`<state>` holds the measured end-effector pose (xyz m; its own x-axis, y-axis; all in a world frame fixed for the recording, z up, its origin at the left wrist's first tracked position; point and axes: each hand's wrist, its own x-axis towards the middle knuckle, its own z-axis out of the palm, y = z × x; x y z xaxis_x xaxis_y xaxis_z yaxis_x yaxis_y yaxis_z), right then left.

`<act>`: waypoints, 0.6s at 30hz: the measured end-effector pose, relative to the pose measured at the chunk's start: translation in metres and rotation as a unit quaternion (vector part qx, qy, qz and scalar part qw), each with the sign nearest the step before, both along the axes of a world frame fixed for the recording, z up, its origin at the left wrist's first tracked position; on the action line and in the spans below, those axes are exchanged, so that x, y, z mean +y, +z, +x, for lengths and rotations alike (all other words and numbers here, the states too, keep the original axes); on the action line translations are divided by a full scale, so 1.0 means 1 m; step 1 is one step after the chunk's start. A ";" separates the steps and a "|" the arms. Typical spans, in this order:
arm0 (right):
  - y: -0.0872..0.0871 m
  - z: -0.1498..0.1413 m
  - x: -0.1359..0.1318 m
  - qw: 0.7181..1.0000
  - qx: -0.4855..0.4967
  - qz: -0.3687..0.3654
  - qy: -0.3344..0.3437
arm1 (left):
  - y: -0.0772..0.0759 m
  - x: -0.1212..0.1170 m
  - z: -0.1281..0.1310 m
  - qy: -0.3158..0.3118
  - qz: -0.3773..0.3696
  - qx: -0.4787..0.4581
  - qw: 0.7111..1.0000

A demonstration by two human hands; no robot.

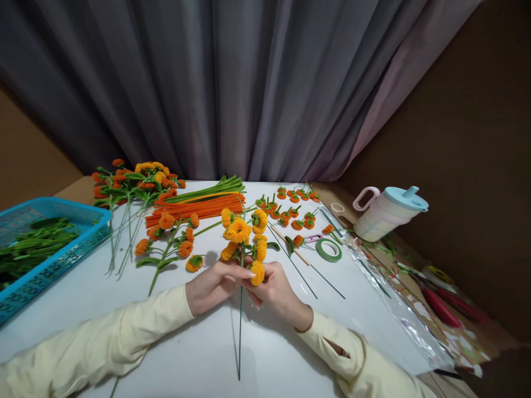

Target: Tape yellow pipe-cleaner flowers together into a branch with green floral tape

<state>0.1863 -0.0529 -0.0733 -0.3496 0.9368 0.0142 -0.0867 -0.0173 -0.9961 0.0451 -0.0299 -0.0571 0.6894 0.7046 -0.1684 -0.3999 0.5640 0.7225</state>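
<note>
Upright between my hands stands a stem of yellow pipe-cleaner flowers (239, 231), its thin green wire (240, 337) reaching down toward me. My left hand (213, 284) is closed around this stem just under the blooms. With my right hand (276, 287) I pinch the lowest yellow flower (258, 273) against the stem; my left fingertips touch that flower too. To the left of my hands lies a finished-looking branch of orange flowers (185, 249) with green leaves. A single orange flower head (194, 263) lies close to my left wrist.
Orange pipe cleaners (199, 208) and green ones lie behind. Small orange flower heads (296, 224) sit back right, near green tape (329, 250). A blue basket (93, 235) of green pieces stands left. A tumbler (388, 215) and red-handled pliers (442, 307) are on the right.
</note>
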 end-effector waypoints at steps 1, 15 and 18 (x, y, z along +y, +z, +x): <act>0.000 0.000 0.000 1.000 0.003 -0.002 -0.001 | 0.001 0.000 0.000 0.000 0.010 0.011 1.000; 0.003 0.004 0.006 0.998 0.059 -0.026 0.013 | -0.017 0.038 -0.027 -0.045 0.035 -0.043 0.997; 0.003 0.005 0.007 0.998 0.044 -0.030 0.015 | -0.006 0.050 -0.034 -0.038 0.014 0.028 0.999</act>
<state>0.1913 -0.0462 -0.0706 -0.3780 0.9257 -0.0092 -0.1715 -0.0798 -0.9819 0.0110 0.0197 -0.0627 0.7315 0.6550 -0.1893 -0.3141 0.5703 0.7590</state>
